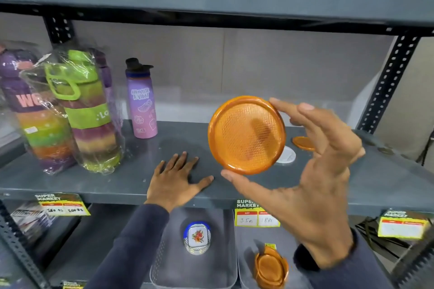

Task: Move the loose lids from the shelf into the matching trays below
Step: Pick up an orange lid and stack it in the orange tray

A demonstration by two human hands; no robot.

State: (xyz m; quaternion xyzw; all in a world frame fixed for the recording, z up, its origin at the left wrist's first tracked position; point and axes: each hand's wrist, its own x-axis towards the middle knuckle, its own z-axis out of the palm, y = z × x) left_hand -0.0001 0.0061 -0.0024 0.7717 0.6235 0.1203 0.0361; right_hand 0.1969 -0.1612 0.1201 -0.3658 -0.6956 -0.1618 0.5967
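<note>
My right hand [312, 171] holds a round orange lid [246, 135] by its rim, thumb below and fingers on the right edge, lifted above the grey shelf [117, 185]. Flat on the shelf lies my left hand [175, 177], fingers spread, holding nothing. Behind the held lid, a white lid [287, 156] and another orange lid [303, 143] rest on the shelf. Below, the left grey tray [164, 265] holds a blue and white floral lid stack [197, 238]. The right grey tray [245, 265] holds several orange lids [270, 267].
Wrapped rainbow bottles [91, 112] and a purple bottle [142, 101] stand at the shelf's left. Yellow price tags [256, 217] hang on the shelf's front edge. Boxes fill the shelf above. A perforated upright [387, 82] frames the right side.
</note>
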